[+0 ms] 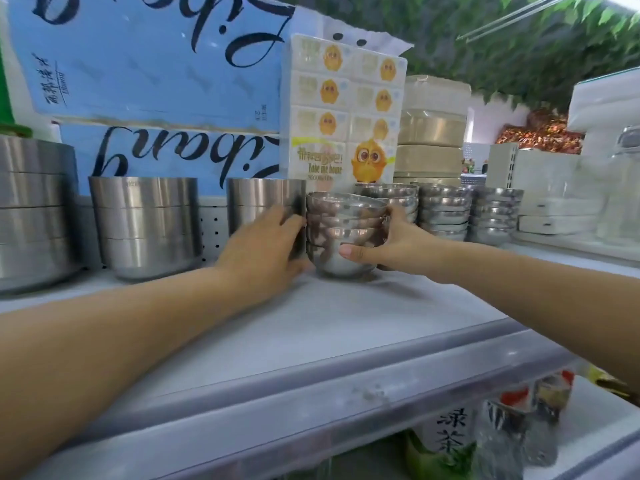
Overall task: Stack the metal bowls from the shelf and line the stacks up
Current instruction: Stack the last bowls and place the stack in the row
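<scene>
Both forearms reach in; left hand (266,247) and right hand (391,247) clasp the bowl stack (343,233) between them.

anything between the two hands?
Yes, in the head view: a stack of small metal bowls, gripped on both sides by the left hand and right hand.

Between the left hand (266,251) and right hand (391,247): stack of bowls (346,230), shiny silver with mirror-like reflections. Just left of the grip: brushed grey steel pots (149,223), matte sheen. Behind the grip: tissue pack (343,116), white with yellow cartoon chicks; further left, pale blue packaging (156,74) with dark navy script. Under the grip: pale grey shelf (311,327).
</scene>
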Demonstrator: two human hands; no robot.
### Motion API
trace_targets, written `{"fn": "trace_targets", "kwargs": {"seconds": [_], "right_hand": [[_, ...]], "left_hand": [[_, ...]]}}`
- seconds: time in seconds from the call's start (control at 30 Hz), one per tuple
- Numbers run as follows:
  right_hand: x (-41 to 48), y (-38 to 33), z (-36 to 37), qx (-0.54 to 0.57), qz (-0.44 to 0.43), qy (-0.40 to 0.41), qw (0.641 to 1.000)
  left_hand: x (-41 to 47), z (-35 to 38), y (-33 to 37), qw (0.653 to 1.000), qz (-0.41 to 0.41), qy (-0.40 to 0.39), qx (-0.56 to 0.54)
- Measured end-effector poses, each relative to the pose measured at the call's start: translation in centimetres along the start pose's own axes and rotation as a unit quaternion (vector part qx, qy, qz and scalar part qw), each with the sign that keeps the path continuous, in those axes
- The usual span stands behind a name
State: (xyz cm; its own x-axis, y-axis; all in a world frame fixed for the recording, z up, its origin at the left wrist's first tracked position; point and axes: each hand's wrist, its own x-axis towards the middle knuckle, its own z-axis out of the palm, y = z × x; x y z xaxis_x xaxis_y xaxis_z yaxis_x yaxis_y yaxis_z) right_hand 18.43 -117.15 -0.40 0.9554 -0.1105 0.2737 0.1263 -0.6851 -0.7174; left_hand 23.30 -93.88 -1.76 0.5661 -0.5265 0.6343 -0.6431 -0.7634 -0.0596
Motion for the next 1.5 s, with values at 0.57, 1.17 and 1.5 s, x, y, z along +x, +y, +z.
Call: {"fn": "trace_targets", "kwargs": {"seconds": [0.57,1.17,1.5], "right_hand": [[4.3,-0.6,3.6,-0.031,0.015,0.101,0.994],[6.2,-1.6,5.4,-0.013,0.001,0.114,0.993],[6.5,-1.1,5.2,-0.025,0.016,0.129,0.991]], "left_hand": [[0.9,0.7,-3.3,0.986,-0.043,0.081,0.136],[0.4,-0.1,-3.6,0.982,-0.084,0.077,0.148],[0.5,0.3,-3.6,0.982,-0.095,0.080,0.144]]}}
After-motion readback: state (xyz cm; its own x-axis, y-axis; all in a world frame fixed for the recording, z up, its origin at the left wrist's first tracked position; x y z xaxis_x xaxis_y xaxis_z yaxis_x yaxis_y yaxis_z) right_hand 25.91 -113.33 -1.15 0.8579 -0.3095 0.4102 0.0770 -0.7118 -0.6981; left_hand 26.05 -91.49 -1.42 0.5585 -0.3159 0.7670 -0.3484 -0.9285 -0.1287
